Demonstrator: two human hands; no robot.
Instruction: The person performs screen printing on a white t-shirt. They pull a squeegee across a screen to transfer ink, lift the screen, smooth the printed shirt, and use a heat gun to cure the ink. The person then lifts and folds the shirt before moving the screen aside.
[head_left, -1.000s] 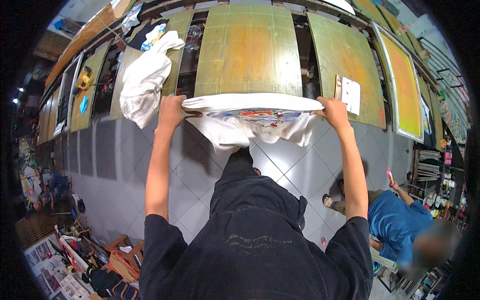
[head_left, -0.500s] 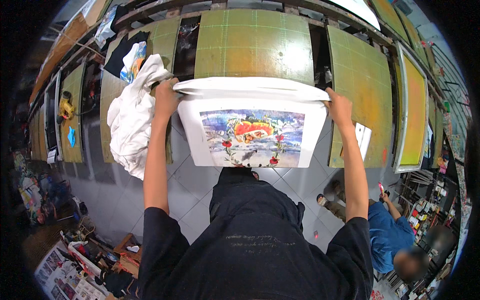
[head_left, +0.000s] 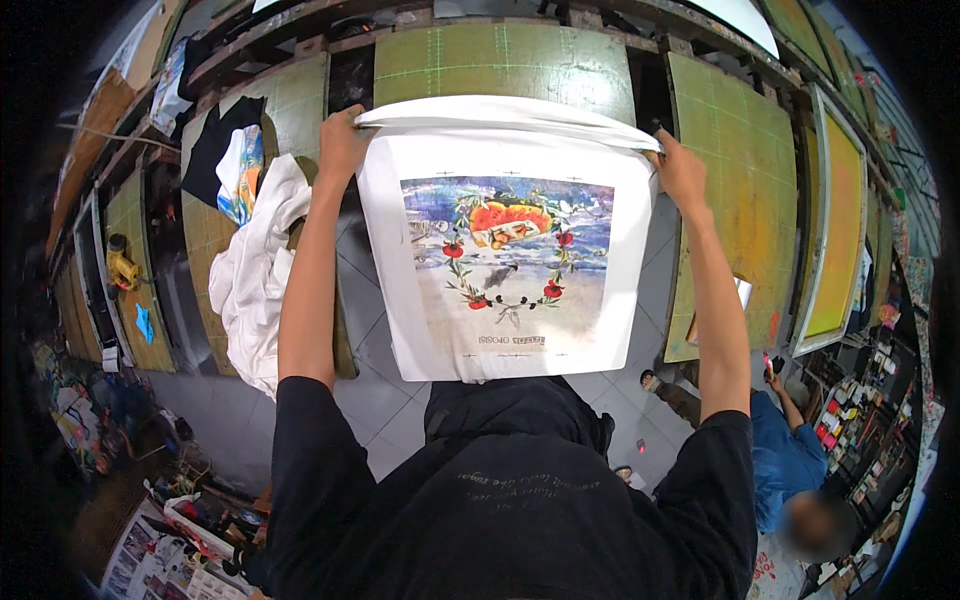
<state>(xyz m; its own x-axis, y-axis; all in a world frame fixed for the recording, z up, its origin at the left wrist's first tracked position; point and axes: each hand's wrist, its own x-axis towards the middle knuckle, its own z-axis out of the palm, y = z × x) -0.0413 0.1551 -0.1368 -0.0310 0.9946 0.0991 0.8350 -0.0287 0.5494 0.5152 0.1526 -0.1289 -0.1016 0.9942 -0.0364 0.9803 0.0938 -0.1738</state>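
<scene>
A white T-shirt is stretched flat over a board that reaches toward me. On its front lies a colourful rectangular print with a watermelon slice, red flowers and a blue and white background. My left hand is closed on the gathered far edge of the shirt at its left corner. At the right corner my right hand grips the same bunched edge. Both arms are stretched forward, and the cloth is taut between the hands. The shirt hides most of the board under it.
Crumpled white cloth lies on the left greenish board, beside a black garment and a colourful printed cloth. A yellow screen frame stands at the right. Someone in a blue top is at the lower right.
Both my hands have moved farther away from me, drawing the shirt's far edge with them. The lower part of the print and a white margin now show at the near end.
</scene>
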